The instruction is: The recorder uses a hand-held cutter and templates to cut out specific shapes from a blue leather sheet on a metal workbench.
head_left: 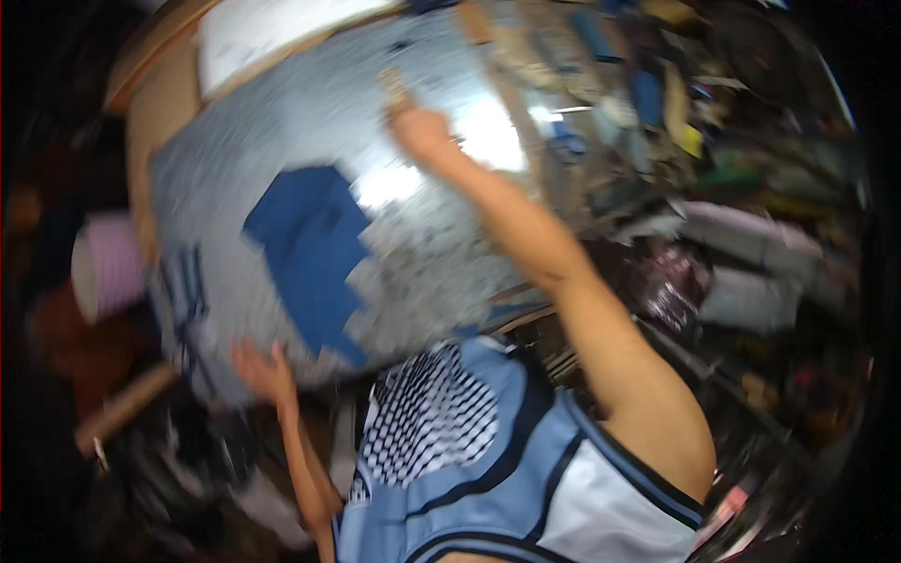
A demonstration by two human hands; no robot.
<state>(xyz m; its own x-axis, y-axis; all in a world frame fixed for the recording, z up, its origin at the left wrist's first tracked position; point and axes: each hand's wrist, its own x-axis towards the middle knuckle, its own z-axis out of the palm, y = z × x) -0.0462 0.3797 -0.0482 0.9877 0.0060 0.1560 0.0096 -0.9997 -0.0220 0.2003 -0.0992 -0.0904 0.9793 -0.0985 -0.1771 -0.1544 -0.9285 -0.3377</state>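
My right hand (pixel 424 134) reaches to the far part of a grey worktable (pixel 225 141). Its fingers are closed around a small tan, flat-looking piece (pixel 392 86), too blurred to name more exactly. A dark blue sheet of cloth or leather (pixel 314 244) lies flat in the middle of the table, its right edge cut in zigzags. At the near left edge of the table, my left hand (pixel 266 372) has its fingers spread and holds nothing. Dark blue strips (pixel 190 286) lie at the left side, beyond that hand.
A white panel (pixel 282 38) in a wooden frame adjoins the table's far edge. A pink roll (pixel 113 266) stands to the left. Scraps (pixel 648 103) crowd the right side, with wrapped rolls (pixel 751 230) and a shiny plastic-wrapped bundle (pixel 671 277) nearer me.
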